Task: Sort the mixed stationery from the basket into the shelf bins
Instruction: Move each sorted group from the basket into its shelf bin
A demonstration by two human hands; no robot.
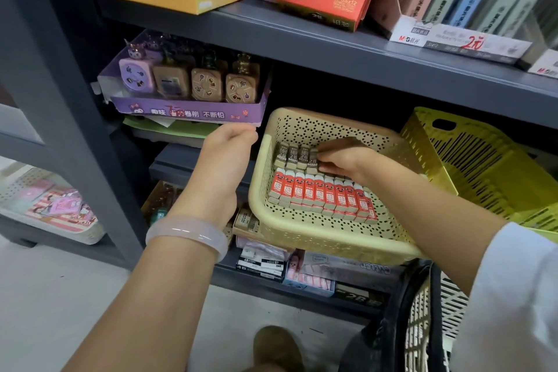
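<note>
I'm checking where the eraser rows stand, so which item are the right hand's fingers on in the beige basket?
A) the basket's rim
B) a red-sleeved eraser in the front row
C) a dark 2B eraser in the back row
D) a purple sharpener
C: the right hand pinches the end one of the dark 2B erasers in the beige basket, behind the red-sleeved erasers.

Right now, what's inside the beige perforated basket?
The beige basket holds a front row of red-sleeved erasers and a back row of dark 2B erasers. The right hand covers the back row's right end, so its count is hidden.
</note>
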